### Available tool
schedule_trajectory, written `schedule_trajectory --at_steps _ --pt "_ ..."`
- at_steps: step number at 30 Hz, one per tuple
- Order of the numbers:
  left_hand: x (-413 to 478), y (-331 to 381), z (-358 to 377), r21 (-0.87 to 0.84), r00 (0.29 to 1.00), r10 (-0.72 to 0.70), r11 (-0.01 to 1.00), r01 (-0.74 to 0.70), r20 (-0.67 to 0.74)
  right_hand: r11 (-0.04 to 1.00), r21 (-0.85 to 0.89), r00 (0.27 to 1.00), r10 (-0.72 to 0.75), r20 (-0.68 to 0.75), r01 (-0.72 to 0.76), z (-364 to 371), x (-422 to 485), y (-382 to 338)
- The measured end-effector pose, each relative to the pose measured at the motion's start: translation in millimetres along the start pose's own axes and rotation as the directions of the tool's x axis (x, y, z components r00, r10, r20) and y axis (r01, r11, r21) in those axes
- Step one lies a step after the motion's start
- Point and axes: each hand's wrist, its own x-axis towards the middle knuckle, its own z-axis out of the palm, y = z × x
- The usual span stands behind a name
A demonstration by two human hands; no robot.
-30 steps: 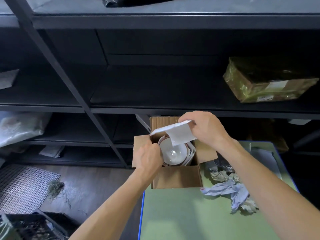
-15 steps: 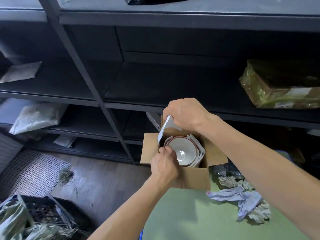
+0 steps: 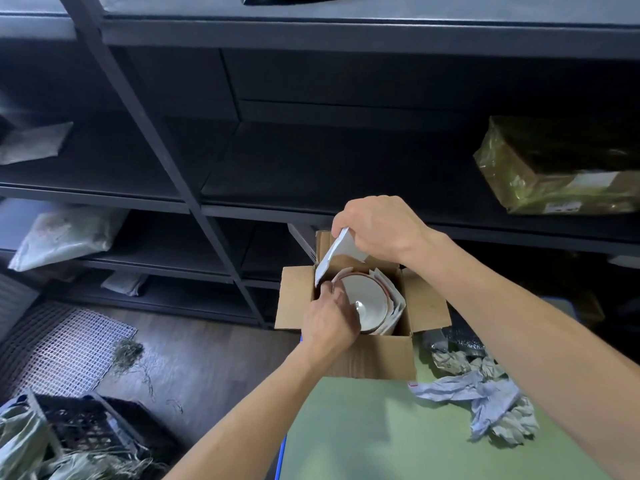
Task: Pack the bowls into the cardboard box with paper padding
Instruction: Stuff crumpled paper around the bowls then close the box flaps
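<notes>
White bowl (image 3: 369, 301), red-brown rim, paper-lined box (image 3: 375, 358)

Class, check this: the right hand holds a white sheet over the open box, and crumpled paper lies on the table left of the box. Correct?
No: the head view shows the crumpled paper right of the box, not left. The right hand does hold the white sheet.

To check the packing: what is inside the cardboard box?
A white bowl with paper sheets beside it; the left hand is at its rim. Anything beneath the bowl is covered.
</notes>
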Motion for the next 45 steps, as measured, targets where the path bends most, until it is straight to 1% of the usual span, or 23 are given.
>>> schedule_trajectory --at_steps 4,8,11,14,16,17,18,21,24,27,32,38,40,42,45 --pt "-8.0 3.1 -2.2 0.072 1.0 0.023 0.997 -0.022 -0.019 0.998 -0.006 0.998 -0.055 0.031 0.056 1.1 5.5 -5.4" --pt "-25.2 5.4 -12.3 0.166 1.0 0.021 0.986 -0.023 0.011 0.994 0.002 0.989 -0.11 0.098 0.11 3.5 12.8 -12.8" --pt "-48.7 3.7 -25.9 0.184 0.999 0.045 0.982 -0.042 -0.013 0.985 0.008 0.975 -0.172 0.14 0.173 3.8 14.7 -20.1" --pt "-64.8 -8.1 -38.1 0.185 0.999 0.002 0.983 0.007 -0.051 0.976 0.003 0.965 -0.214 0.152 0.217 3.3 16.0 -24.8" --pt "-67.7 -19.0 -43.1 0.21 0.994 -0.029 0.976 0.051 -0.108 0.973 -0.022 0.961 -0.222 0.166 0.229 1.9 18.3 -26.8" --pt "-68.7 -23.5 -44.5 0.209 0.99 -0.034 0.976 0.062 -0.134 0.973 -0.032 0.96 -0.22 0.175 0.229 1.7 19.6 -27.5" --pt "-68.7 -26.9 -43.4 0.179 0.991 -0.053 0.981 0.075 -0.125 0.973 -0.039 0.96 -0.216 0.181 0.226 1.5 20.4 -27.7" --pt "-68.0 -26.8 -37.9 0.091 0.993 -0.122 0.988 0.122 -0.001 0.977 -0.046 0.963 -0.197 0.181 0.208 2.7 21.3 -25.4" --pt "-66.9 -22.2 -31.9 0.075 0.993 -0.113 0.991 0.11 0.034 0.981 -0.041 0.969 -0.183 0.167 0.192 4.0 19.4 -20.8" --pt "-63.5 -20.8 -25.8 0.062 0.986 -0.138 0.989 0.132 0.089 0.982 -0.041 0.969 -0.177 0.171 0.186 3.1 14.9 -14.8" --pt "-58.6 -19.5 -21.7 0.073 0.984 -0.154 0.986 0.148 0.086 0.981 -0.011 0.969 -0.187 0.159 0.191 3.5 8.5 -2.5" --pt "-57.3 -20.1 -25.0 0.043 0.983 -0.154 0.988 0.15 0.104 0.949 0.034 0.935 -0.315 0.165 0.313 10.6 8.3 -16.9" --pt "-58.2 -20.4 -27.3 0.027 0.983 -0.152 0.988 0.15 0.107 0.941 0.061 0.928 -0.339 0.157 0.334 11.0 11.2 -23.5" --pt "-57.8 -23.4 -30.0 0.004 0.981 -0.175 0.985 0.175 0.089 0.94 0.07 0.924 -0.342 0.173 0.334 12.5 14.0 -25.5" --pt "-56.7 -28.8 -36.0 -0.033 0.981 -0.191 0.981 0.192 0.017 0.95 0.064 0.923 -0.313 0.225 0.306 17.0 13.1 -19.7"
